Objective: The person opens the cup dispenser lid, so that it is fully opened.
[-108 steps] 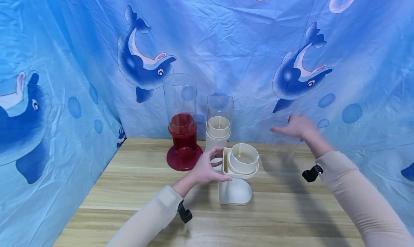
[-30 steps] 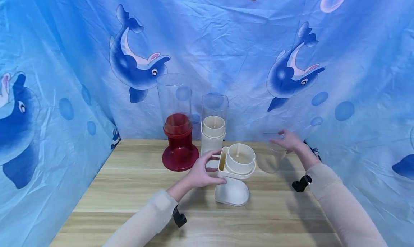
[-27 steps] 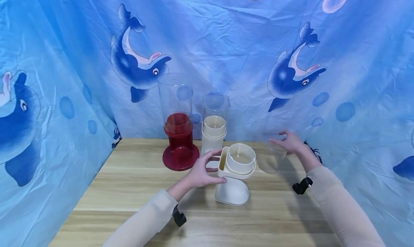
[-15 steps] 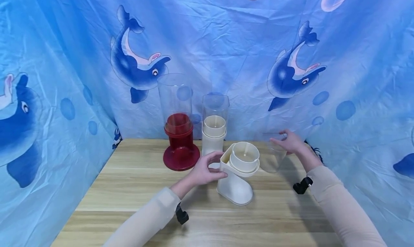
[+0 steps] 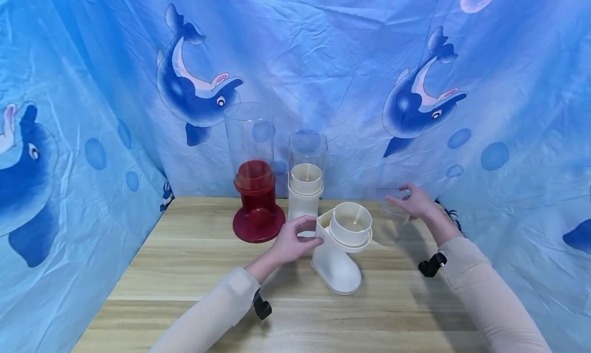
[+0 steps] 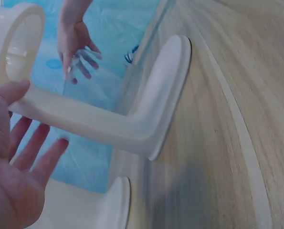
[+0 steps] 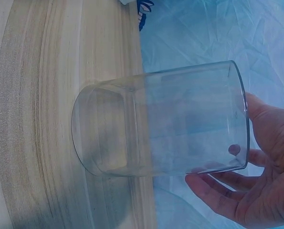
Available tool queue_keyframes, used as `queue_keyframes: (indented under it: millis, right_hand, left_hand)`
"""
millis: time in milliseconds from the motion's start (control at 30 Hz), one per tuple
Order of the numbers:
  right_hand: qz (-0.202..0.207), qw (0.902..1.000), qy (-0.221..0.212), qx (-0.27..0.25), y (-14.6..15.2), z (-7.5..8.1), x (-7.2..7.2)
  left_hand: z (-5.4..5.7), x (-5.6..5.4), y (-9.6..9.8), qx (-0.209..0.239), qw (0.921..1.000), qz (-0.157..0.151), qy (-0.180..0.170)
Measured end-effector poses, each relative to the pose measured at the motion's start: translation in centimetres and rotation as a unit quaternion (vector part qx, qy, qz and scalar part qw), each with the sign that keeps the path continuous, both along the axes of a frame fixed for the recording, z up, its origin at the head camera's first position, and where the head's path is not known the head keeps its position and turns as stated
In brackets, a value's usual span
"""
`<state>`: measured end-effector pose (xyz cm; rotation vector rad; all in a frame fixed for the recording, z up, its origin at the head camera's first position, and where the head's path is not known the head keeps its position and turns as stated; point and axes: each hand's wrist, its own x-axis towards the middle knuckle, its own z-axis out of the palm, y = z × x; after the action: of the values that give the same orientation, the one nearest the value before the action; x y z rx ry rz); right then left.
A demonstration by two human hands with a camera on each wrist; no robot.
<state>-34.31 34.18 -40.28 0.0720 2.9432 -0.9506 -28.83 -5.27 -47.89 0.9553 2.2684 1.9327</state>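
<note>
At the table's middle is a white plastic stand (image 5: 334, 271) with a flat rounded foot and a round open collar (image 5: 352, 223) on top. My left hand (image 5: 295, 240) holds the stand's upper back edge, thumb on the near side; the left wrist view shows its lower fingers (image 6: 48, 160) spread off the column. To the right, a clear, open-topped container (image 7: 180, 124) with a flat side and a rounded side stands upright on the table. My right hand (image 5: 415, 201) grips its top rim, thumb and fingers on opposite sides.
Behind the left hand is another white stand (image 5: 302, 207) topped by a clear container (image 5: 307, 145). Left of it, a red stand (image 5: 258, 222) carries a taller clear cylinder (image 5: 249, 132). A blue dolphin-print cloth (image 5: 323, 60) hangs behind the wooden table (image 5: 194, 291).
My left hand has turned the white stand, so its foot now points toward the lower right. Since the oldest frame, my right hand has come down with the clear container, then stayed nearly still.
</note>
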Motion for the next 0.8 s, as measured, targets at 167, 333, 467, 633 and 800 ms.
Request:
queue_keyframes:
  millis: [167,333,467,633,800]
  right_hand:
    - [0.006,1.0,-0.006,-0.001,-0.1,-0.1,0.0]
    - [0.003,1.0,-0.002,-0.001,0.0,-0.1,-0.2]
    - [0.001,1.0,-0.002,-0.004,0.1,-0.2,-0.2]
    - [-0.001,1.0,0.001,-0.007,0.2,-0.4,-0.2]
    - [-0.001,1.0,0.0,-0.008,0.2,-0.3,-0.3]
  left_hand:
    - [1.5,1.3,-0.3,0.032,0.9972,0.01,0.067]
    - [3.5,2.4,0.6,0.028,0.9929,0.017,0.114]
    - [4.5,3.1,1.9,-0.002,0.9837,0.055,0.171]
    - [5.6,3.9,3.6,-0.045,0.9656,0.099,0.236]
    - [6.2,3.8,4.5,-0.09,0.9643,0.106,0.225]
